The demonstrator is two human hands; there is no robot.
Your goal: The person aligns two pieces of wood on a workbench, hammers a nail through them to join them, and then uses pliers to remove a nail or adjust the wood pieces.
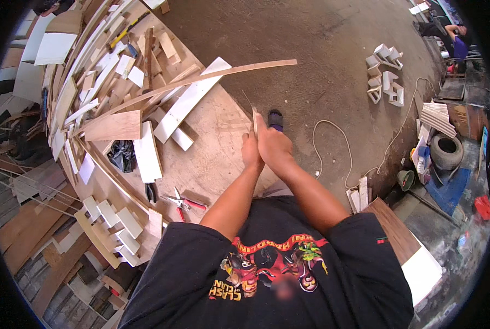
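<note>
Both hands are brought together over the right edge of the wooden worktable (204, 159). My right hand (275, 145) is closed round a thin wooden piece (255, 122), seen nearly edge-on and mostly covered by the fingers. Against its left side my left hand (251, 152) is closed too, gripping low on the same piece. A fine dark line sticks out beyond the fingertips; what it belongs to I cannot make out. On the table to the left lie red-handled pliers (185, 203) with open jaws and black-handled pliers (150, 192).
Offcuts and white boards (193, 101) crowd the table's left half, with a long curved strip (245, 68) jutting past its edge. A hammer (128, 30) lies among them. White block frames (386, 74), a cable (348, 143) and a tyre (446, 151) are on the floor. Another person (457, 44) is far right.
</note>
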